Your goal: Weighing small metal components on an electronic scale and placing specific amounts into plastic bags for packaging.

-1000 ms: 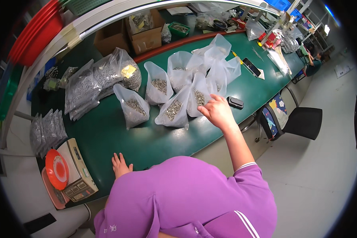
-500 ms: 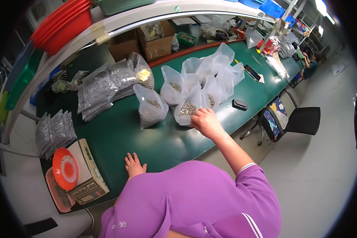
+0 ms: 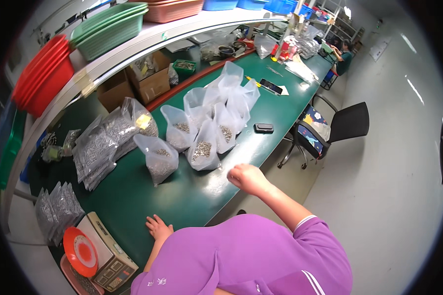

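Clear, glossy, crinkled plastic bags (image 3: 202, 150) hold small dull-metal parts (image 3: 201, 148). At nine o'clock of them, shinier packed bags (image 3: 101, 147). The table (image 3: 192, 196) is smooth matt green. Cardboard boxes (image 3: 150, 81) look matt brown.

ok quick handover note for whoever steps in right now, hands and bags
Left hand: flat on the green table at its near edge, holding nothing.
Right hand: closed in a loose fist over the table edge, near the closest bag; whether it holds anything cannot be seen.
Bags: a cluster of open clear bags with small metal parts stands mid-table; sealed packs lie to their left; the scale with an orange dish sits at the near left.
Done: several bags hold parts.
Left: all are open; nothing is on the scale.
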Demonstrator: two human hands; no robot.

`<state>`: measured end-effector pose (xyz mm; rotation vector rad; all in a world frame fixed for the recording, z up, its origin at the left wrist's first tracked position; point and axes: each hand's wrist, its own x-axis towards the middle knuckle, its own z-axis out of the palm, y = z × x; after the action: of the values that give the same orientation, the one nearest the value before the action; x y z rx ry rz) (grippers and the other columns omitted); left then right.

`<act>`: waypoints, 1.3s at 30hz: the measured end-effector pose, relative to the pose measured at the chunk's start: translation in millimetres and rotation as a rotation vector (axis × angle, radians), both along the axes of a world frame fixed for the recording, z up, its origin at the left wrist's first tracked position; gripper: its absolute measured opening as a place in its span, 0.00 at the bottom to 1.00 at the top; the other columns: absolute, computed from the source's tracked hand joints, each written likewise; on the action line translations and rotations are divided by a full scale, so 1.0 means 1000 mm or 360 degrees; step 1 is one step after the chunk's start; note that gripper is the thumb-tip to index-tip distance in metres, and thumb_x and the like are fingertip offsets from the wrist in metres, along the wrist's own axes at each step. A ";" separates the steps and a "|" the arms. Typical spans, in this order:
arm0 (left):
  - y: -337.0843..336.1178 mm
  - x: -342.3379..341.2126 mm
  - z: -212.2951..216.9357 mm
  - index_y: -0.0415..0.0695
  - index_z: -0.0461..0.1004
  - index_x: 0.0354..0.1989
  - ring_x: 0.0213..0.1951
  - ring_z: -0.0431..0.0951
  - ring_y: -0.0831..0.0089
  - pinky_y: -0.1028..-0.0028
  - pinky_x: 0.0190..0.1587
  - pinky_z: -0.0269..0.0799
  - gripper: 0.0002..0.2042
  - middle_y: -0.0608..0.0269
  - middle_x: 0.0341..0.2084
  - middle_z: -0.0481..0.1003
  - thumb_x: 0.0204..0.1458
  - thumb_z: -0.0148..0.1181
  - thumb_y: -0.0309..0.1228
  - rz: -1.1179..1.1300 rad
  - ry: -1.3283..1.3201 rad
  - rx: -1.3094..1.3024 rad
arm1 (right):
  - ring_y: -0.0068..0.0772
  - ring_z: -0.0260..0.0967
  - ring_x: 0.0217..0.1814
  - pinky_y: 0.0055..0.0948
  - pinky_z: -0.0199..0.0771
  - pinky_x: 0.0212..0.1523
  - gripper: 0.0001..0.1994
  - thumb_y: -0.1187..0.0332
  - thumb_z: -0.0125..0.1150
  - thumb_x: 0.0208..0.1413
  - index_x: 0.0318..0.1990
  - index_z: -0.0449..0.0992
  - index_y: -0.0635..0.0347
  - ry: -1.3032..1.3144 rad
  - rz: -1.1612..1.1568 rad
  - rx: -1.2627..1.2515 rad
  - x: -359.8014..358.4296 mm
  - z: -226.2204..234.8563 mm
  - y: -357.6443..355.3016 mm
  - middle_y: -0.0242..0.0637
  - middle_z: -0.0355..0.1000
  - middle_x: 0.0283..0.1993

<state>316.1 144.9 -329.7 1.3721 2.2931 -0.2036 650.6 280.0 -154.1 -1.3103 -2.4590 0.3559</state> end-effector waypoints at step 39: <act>0.489 0.536 0.015 0.39 0.54 0.58 0.61 0.45 0.43 0.53 0.61 0.44 0.35 0.39 0.60 0.45 0.41 0.61 0.38 -0.0566 -0.0596 0.0459 | 0.40 0.71 0.33 0.34 0.70 0.37 0.28 0.65 0.59 0.45 0.56 0.59 0.53 0.0478 -0.0461 -0.0599 0.451 -0.027 0.425 0.39 0.71 0.28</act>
<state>852.5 634.0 -315.1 1.7859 1.8092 0.2655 1101.9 704.8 -181.0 -1.5979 -1.9809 0.8991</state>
